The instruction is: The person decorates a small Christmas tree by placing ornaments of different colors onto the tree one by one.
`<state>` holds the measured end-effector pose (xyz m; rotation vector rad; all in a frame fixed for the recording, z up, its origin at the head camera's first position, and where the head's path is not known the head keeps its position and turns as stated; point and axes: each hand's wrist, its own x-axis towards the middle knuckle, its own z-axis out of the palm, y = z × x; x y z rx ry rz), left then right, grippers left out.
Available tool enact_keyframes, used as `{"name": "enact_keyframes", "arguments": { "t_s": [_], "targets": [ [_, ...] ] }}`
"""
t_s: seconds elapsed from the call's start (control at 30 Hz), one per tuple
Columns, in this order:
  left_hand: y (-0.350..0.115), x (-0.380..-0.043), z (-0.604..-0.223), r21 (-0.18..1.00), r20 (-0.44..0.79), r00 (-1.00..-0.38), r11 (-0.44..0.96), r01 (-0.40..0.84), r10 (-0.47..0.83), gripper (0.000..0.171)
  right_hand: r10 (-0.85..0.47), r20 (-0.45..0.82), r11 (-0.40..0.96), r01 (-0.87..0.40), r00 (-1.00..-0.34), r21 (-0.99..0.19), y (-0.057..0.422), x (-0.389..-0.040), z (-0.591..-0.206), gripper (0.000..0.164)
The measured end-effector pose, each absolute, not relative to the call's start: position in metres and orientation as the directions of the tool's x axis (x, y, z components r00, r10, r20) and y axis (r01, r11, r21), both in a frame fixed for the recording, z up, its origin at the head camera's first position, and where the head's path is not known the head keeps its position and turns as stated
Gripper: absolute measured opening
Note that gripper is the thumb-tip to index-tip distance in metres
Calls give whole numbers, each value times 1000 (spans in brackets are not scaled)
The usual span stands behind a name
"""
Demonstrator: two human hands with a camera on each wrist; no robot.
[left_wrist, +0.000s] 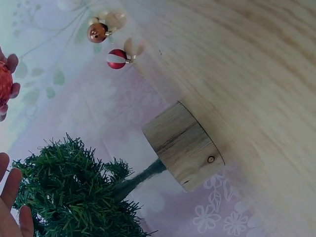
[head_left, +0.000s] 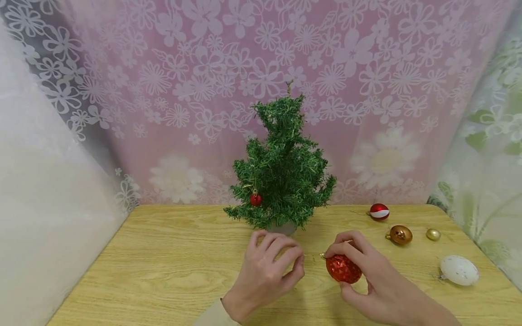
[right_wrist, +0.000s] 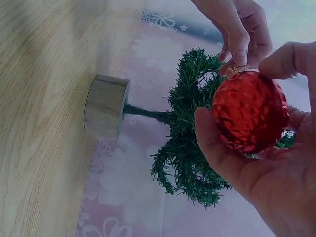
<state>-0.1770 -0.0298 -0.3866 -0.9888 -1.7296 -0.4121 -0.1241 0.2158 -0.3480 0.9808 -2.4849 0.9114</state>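
A shiny red faceted Christmas ball (head_left: pixel 343 269) is gripped by my right hand (head_left: pixel 377 276), the thumb below and the fingers over its top; the right wrist view shows the ball (right_wrist: pixel 250 111) between thumb and fingers. From its gold cap (head_left: pixel 323 256) a thin gold string runs left toward my left hand (head_left: pixel 269 271), whose thumb and forefinger pinch the string's end. Behind the hands stands a small green artificial Christmas tree (head_left: pixel 285 167). One small red ball (head_left: pixel 255 198) hangs on its left side. The tree's round wooden base (left_wrist: pixel 183 145) shows in the left wrist view.
On the right of the wooden table (head_left: pixel 163 258) lie a red-and-white ball (head_left: pixel 379 212), a brown-gold ball (head_left: pixel 401 235), a small gold ball (head_left: pixel 433 234) and a white speckled ball (head_left: pixel 459 270). A pink floral curtain (head_left: pixel 204 113) hangs behind the table.
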Motion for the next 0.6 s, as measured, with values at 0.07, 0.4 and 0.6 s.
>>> {"name": "enact_keyframes", "arguments": {
  "t_s": [0.07,0.4,0.6],
  "targets": [
    [-30,-177,-387,-175,904,-113,597,783,413,14,-491,499,574,-696,-714,-431,214,-124,-347,60],
    [-27,-177,-387,-130,909,-129,564,816,397,12,-459,608,536,-748,-648,-392,200,-133,-351,40],
    [-25,-176,-385,-117,911,-133,555,824,391,13,-456,666,508,-787,-590,-349,197,-138,-356,31]
  ]
}}
